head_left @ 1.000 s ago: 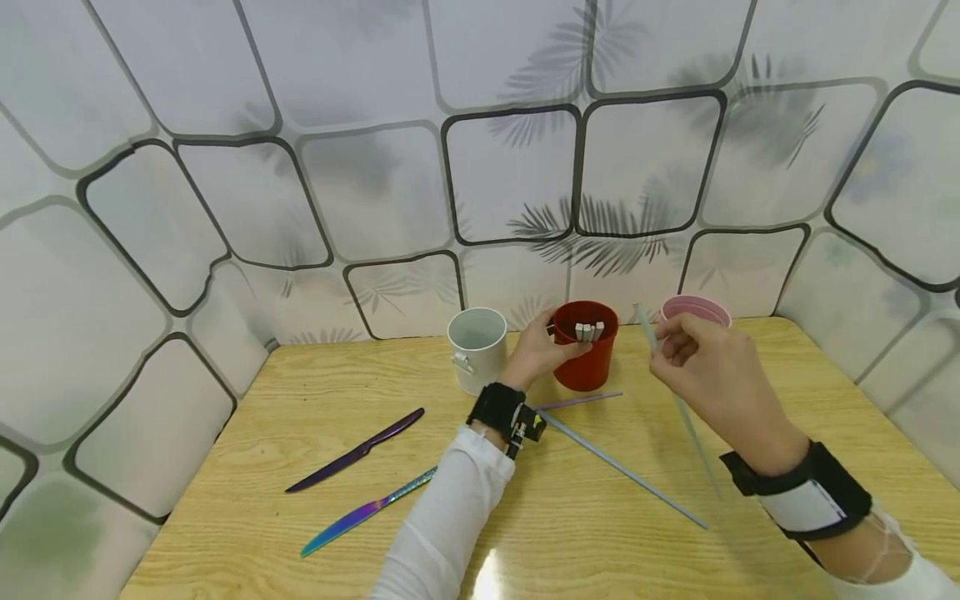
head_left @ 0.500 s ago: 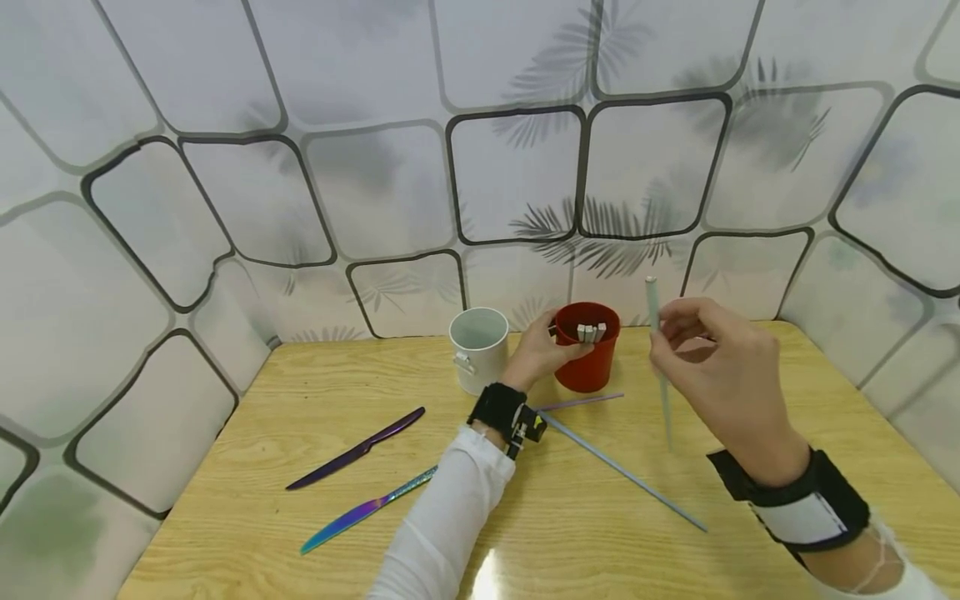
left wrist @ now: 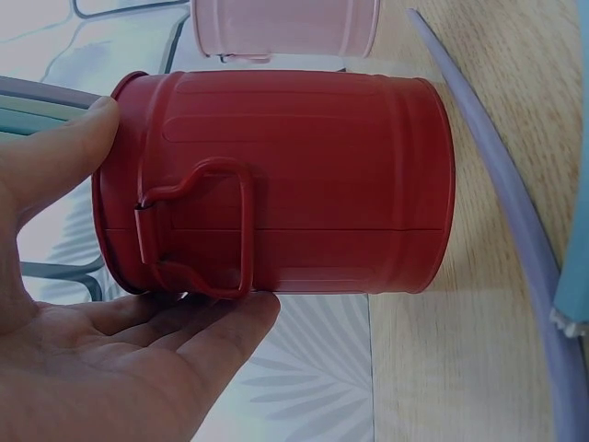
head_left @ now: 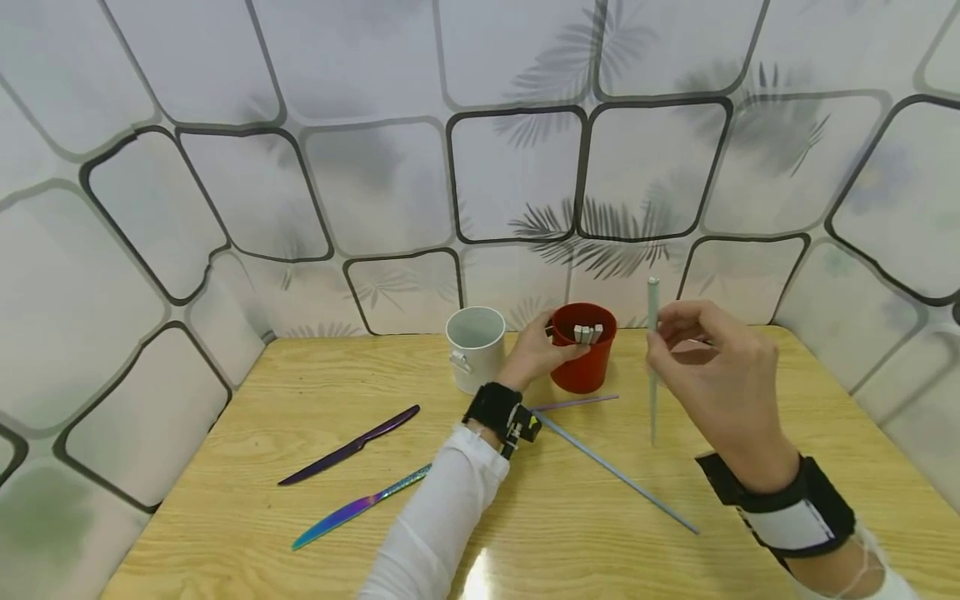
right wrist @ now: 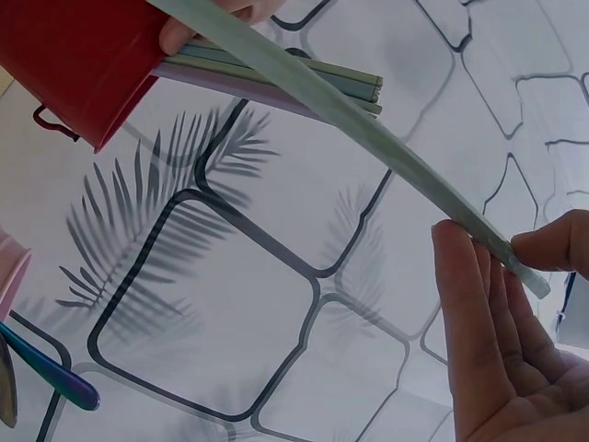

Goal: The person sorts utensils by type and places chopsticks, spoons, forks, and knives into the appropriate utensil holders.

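Observation:
My right hand (head_left: 723, 375) pinches a pale green chopstick (head_left: 652, 308) near its thick square end, between thumb and fingers. It stands almost upright above the table, thin end down, just right of a red bucket (head_left: 585, 362). With the thumb at its rim and the fingers along its side, my left hand (head_left: 536, 354) holds that bucket. Several chopsticks (right wrist: 322, 85) poke out of the bucket's mouth, thick ends up. In front of it, a purple chopstick (head_left: 581, 403) and a blue chopstick (head_left: 615, 471) lie on the wooden table.
Left of the red bucket stands a white bucket (head_left: 480, 354). A dark purple knife (head_left: 360, 446) and a rainbow-coloured knife (head_left: 352, 510) lie at the left. The pink bucket (left wrist: 285, 28) is mostly hidden behind my right hand in the head view. A patterned wall backs the table.
The green chopstick has swung from a slant to nearly upright in my right hand, which now covers most of the pink bucket. My left hand stays on the red bucket.

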Tool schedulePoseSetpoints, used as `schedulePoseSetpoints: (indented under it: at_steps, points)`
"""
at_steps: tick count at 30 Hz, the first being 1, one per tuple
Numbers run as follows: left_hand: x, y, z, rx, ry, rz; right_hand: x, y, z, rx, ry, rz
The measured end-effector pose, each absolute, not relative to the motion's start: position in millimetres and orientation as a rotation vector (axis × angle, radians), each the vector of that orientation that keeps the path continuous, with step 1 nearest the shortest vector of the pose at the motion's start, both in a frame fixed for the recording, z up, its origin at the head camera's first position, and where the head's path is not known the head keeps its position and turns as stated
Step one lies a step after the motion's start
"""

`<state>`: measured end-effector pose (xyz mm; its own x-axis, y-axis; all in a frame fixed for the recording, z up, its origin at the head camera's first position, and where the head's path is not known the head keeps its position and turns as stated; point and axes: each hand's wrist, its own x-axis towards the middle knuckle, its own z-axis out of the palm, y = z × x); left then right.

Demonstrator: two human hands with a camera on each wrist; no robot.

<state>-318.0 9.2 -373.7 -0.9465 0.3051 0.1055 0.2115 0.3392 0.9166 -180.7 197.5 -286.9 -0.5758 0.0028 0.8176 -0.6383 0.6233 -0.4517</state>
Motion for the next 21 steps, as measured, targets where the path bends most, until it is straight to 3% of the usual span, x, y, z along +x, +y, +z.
schedulePoseSetpoints:
  at_steps: [21]
  points:
    - [-317, 8, -375, 0.546, 2.475, 1.742, -168, 169, -255, 0.535, -1.2, 1.341]
